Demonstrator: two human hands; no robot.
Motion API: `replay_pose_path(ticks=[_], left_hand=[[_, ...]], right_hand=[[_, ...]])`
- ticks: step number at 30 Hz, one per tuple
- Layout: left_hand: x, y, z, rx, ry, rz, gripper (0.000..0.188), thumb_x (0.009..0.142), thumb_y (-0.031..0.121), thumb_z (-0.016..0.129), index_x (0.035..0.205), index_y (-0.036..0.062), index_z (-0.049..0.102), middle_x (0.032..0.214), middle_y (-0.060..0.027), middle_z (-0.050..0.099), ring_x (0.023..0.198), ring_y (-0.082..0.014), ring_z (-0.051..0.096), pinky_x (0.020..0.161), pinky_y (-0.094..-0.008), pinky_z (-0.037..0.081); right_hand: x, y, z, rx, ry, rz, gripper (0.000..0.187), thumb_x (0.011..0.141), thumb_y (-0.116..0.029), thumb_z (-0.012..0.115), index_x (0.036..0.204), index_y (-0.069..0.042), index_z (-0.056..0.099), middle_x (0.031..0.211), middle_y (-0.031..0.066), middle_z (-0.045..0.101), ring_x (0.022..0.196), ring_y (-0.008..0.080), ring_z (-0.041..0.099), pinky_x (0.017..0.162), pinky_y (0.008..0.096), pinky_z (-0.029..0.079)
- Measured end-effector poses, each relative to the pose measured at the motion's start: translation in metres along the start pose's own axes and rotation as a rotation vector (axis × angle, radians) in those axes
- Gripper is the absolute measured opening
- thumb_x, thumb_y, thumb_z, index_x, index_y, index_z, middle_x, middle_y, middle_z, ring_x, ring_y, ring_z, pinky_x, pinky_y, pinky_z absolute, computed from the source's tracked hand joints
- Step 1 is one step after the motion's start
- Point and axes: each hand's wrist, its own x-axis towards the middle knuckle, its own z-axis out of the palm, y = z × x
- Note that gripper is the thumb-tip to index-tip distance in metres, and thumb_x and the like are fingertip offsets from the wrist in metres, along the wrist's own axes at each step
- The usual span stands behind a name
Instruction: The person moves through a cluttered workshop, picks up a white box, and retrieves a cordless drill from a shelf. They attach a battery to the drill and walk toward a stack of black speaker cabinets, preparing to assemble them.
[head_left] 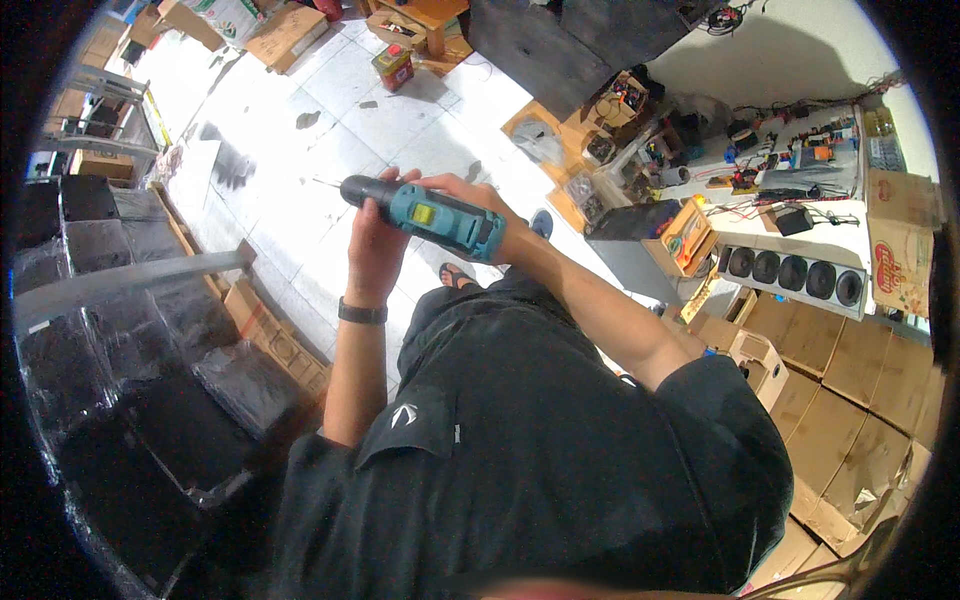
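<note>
A teal and black cordless drill (445,220) is held out in front of me, seen from above. It has a yellow patch on top, and a thin bit (325,183) sticks out of its black chuck end toward the left. My right hand (478,190) is wrapped round the drill from behind, with most of its fingers hidden by the body. At the front end, my left hand (374,250) grips the drill near the chuck, thumb on the near side and fingertips showing past the far side. A dark band circles the left wrist.
Black plastic-wrapped stacks (150,350) and a grey rail (130,285) stand on the left. A red can (393,66) is on the tiled floor ahead. To the right, a cluttered white workbench (840,235) sits above a row of round speakers (793,278), with cardboard boxes (830,430) below.
</note>
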Motion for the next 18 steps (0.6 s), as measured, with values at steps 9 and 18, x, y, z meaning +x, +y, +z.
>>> replay_pose_path(ticks=[9, 18], left_hand=[[-0.024, 0.001, -0.011, 0.247, 0.053, -0.021, 0.086, 0.076, 0.032, 0.081, 0.141, 0.0029, 0.033, 0.128, -0.01, 0.05, 0.124, -0.0255, 0.048, 0.107, -0.0405, 0.038], [-0.043, 0.03, -0.026, 0.429, 0.012, 0.236, 0.09, 0.067, 0.028, 0.086, 0.138, 0.0022, 0.036, 0.123, -0.011, 0.053, 0.119, -0.0235, 0.052, 0.105, -0.038, 0.041]], right_hand=[[0.008, 0.003, 0.026, -0.206, -0.036, -0.1, 0.061, 0.077, -0.017, 0.072, 0.134, -0.018, 0.051, 0.099, 0.0147, 0.07, 0.085, 0.0378, 0.068, 0.071, 0.0421, 0.054], [0.027, 0.001, 0.061, -0.073, -0.163, -0.205, 0.081, 0.08, -0.013, 0.073, 0.15, -0.019, 0.033, 0.113, 0.0175, 0.065, 0.094, 0.0344, 0.068, 0.082, 0.0385, 0.056]])
